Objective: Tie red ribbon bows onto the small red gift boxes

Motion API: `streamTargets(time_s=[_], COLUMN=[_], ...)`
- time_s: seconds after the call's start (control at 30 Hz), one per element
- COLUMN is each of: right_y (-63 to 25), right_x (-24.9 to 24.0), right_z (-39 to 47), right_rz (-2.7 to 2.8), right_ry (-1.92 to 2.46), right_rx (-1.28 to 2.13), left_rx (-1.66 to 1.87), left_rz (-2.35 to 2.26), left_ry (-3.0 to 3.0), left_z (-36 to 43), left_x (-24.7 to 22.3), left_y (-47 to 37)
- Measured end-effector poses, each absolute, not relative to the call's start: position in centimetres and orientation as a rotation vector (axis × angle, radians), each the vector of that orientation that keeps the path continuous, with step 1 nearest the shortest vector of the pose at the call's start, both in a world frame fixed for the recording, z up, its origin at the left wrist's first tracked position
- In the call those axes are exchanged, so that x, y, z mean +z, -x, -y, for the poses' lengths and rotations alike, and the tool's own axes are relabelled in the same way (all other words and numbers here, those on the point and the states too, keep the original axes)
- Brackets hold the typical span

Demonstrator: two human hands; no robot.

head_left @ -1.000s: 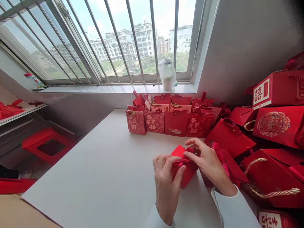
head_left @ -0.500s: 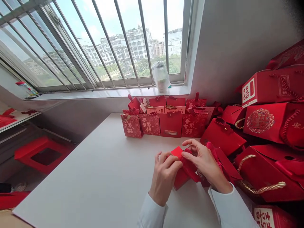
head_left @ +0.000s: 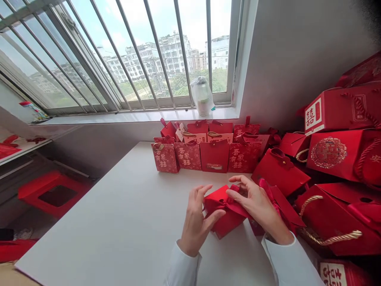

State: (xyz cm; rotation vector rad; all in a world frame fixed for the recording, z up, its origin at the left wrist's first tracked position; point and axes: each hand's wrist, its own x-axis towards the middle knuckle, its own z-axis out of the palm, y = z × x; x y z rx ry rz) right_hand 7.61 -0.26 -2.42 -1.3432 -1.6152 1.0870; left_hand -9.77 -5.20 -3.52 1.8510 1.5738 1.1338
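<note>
A small red gift box stands on the white table between my hands. A dark red satin ribbon is tied over its top, with a knot at the middle and a tail hanging toward the right. My right hand pinches a loop of the ribbon between thumb and fingers above the box. At the box's left side is my left hand, open, with thumb and fingers spread around the corner. Whether its fingertips touch the box I cannot tell.
Several small red gift bags stand in rows at the table's back edge. Larger red boxes are piled along the right. A plastic-wrapped bottle stands on the sill of the barred window. Left of the table, a red box with a dark opening sits lower.
My left hand has let go of the ribbon and drawn back to the left, its fingers spreading. More of the box top and the knot shows. My right hand stays nearly in place.
</note>
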Motion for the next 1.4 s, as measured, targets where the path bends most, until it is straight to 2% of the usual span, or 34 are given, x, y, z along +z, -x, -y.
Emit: streamTargets(time_s=[0.13, 0.43, 0.8, 1.3, 1.4], right_y=[-7.6, -6.9, -6.8, -6.9, -6.9], right_x=[-1.7, -1.1, -1.3, -1.7, -1.7], right_z=[0.7, 1.3, 1.2, 1.2, 1.1], right_rz=[1.682, 1.761, 1.730, 1.622, 1.589], right_ry=[1.372, 1.324, 1.361, 1.394, 1.390], right_rx=[1.089, 1.060, 1.009, 1.028, 1.054], left_rx=[1.106, 1.012, 1.043, 0.994, 1.078], left_rz=[-1.688, -1.766, -1.636, -1.784, -1.860], left_ry=[-1.637, -1.625, -1.371, -1.437, -1.525], left_z=[5.4, 4.9, 3.3, 3.3, 3.5], left_x=[-3.0, -1.8, -2.3, -1.9, -1.9], left_y=[10.1, 9.7, 9.9, 9.3, 9.2])
